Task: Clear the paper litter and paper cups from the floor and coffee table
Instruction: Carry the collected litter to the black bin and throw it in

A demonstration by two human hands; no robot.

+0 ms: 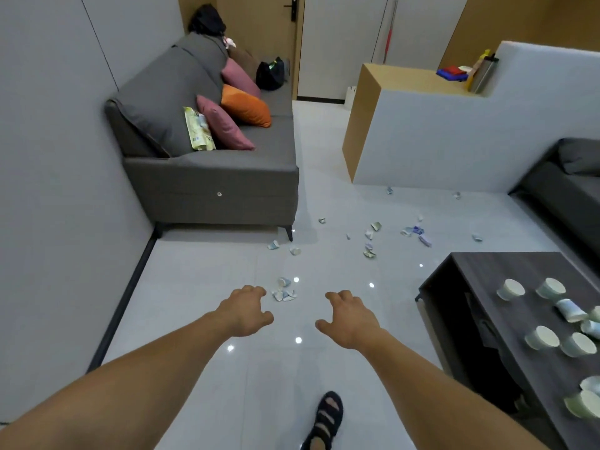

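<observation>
Above the tiled floor (201,287), left hand (246,311) and right hand (349,321) hover, grips spread and empty, poised to gather crumpled paper cups (284,292).

middle: wide open floor (201,287) straight ahead | left: sofa (207,183) and wall (48,157) box that side in | right: table (487,277) edge close by, top crowded with paper cups (542,337) | further on: paper litter (370,241) scattered, gaps between

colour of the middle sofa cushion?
Orange cushion, between two pink ones; head view.
</observation>
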